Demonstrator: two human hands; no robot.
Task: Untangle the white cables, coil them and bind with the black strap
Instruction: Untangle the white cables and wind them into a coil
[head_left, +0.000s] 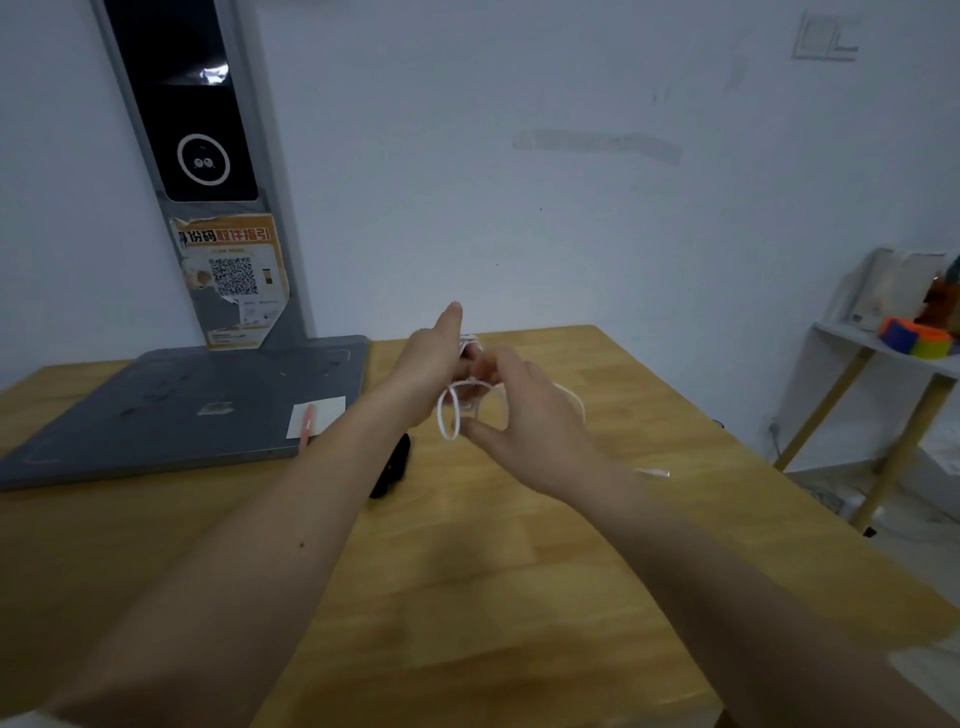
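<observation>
Both my hands are raised over the middle of the wooden table (519, 545). My left hand (431, 358) grips loops of white cable (449, 415), its index finger pointing away. My right hand (524, 421) is close beside it and holds the same cable, which runs off to the right over the table to a white plug end (655, 472). The coil hangs between the two hands. The black strap (392, 465) lies flat on the table, just below my left forearm and partly hidden by it.
A grey flat base (171, 410) with an upright post (208, 171) carrying a black screen and an orange QR sticker fills the table's left back. A white card and a pink pen (307, 423) lie on it. A white shelf (883, 343) with colourful cubes stands at the right.
</observation>
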